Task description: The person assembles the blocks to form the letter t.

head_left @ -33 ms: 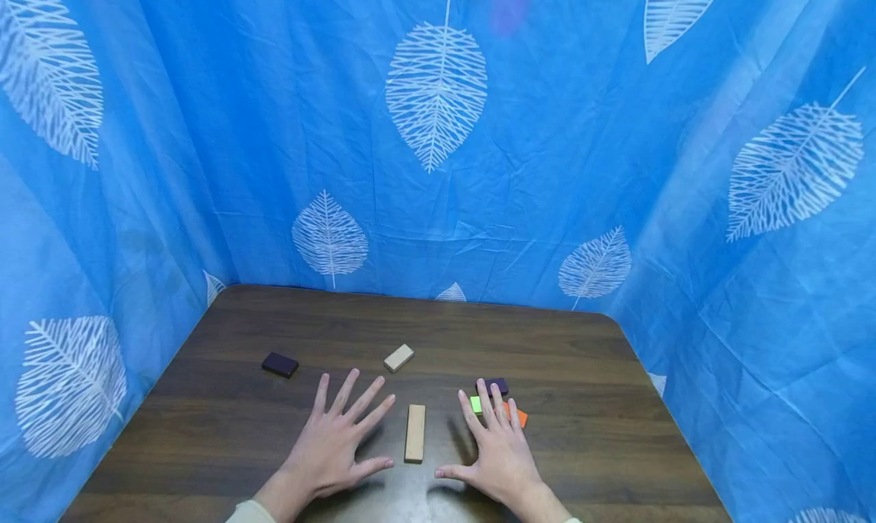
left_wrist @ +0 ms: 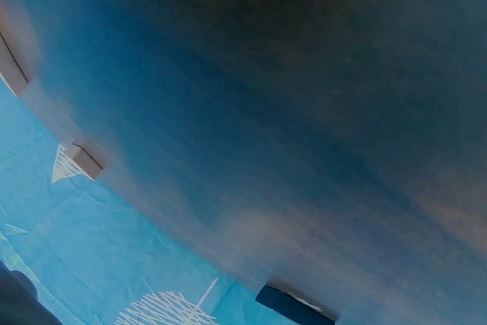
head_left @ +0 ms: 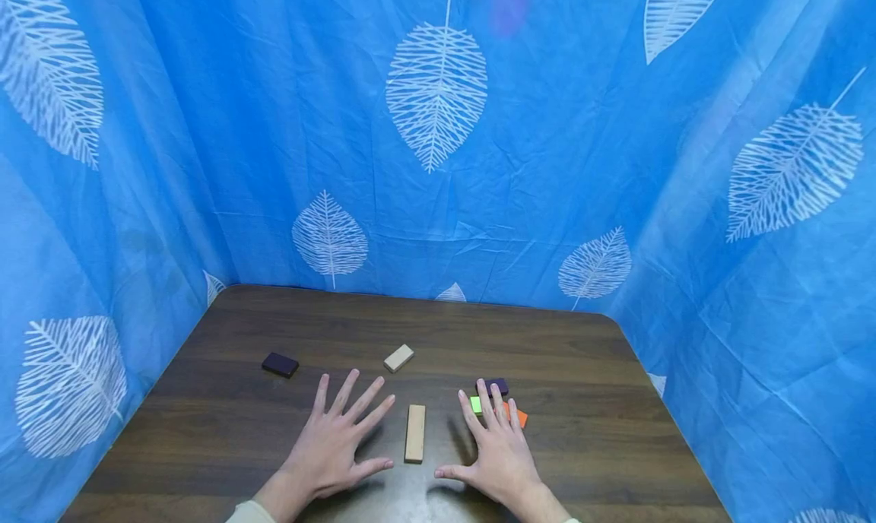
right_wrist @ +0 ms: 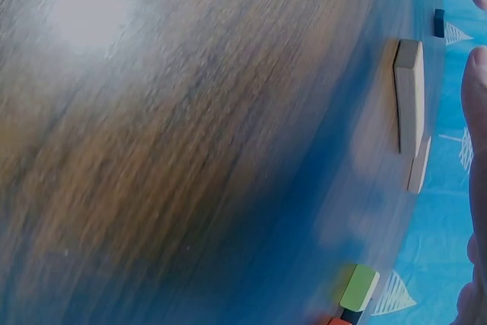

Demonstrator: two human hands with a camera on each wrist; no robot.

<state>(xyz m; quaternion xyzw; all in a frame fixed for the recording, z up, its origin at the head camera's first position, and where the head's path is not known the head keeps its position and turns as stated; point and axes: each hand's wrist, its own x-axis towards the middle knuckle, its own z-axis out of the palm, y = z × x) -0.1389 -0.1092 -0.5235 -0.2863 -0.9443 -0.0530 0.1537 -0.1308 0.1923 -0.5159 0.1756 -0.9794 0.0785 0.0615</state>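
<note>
With fingers spread, my left hand hovers palm down over the table, holding nothing. My right hand is spread the same way, its fingers partly covering a dark block, a green block and an orange block in the head view. Between the two thumbs lies a long pale wooden block, untouched. The right wrist view shows that long block with the green block lower down. Beyond my left fingertips, a shorter pale block lies at a slant.
Another dark block lies farther left on the brown wooden table. Blue curtains with white leaf prints hang behind the table and along both sides.
</note>
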